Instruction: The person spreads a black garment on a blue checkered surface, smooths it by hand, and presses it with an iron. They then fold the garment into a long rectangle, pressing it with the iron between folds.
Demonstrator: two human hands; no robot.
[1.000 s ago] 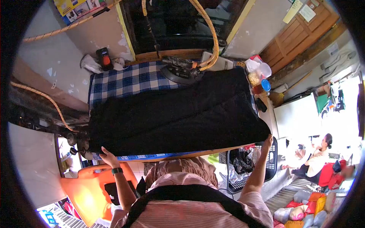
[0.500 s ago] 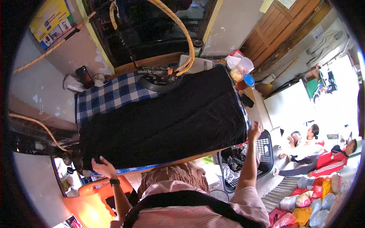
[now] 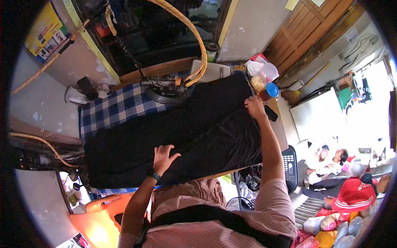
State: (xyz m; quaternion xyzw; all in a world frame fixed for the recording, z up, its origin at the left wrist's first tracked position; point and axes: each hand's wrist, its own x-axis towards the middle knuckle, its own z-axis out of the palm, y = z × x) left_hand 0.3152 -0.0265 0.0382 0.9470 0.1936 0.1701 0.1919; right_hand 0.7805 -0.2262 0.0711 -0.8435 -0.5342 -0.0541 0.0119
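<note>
A black cloth (image 3: pixel 165 136) lies spread over a table covered in blue and white checked fabric (image 3: pixel 118 106). My left hand (image 3: pixel 164 158) is over the cloth's near middle, fingers and thumb apart, holding nothing. At the cloth's far right part is my right hand (image 3: pixel 254 106), its fingers bent together at the edge of the cloth; whether they pinch it is too small to tell. An iron (image 3: pixel 165 93) with a cord rests behind the cloth on the checked fabric. The cloth shows wrinkles near the right forearm.
A jar with a blue lid (image 3: pixel 271 90) and plastic bags (image 3: pixel 259 72) stand at the back right. A dark basket (image 3: pixel 290 165) is right of my body, an orange chair (image 3: pixel 97 219) left. Two people (image 3: pixel 331 163) (image 3: pixel 356 196) sit at the far right.
My left hand has moved right and inward over the cloth. My right hand has gone forward from the near right corner to the far right edge. The cloth is more wrinkled.
</note>
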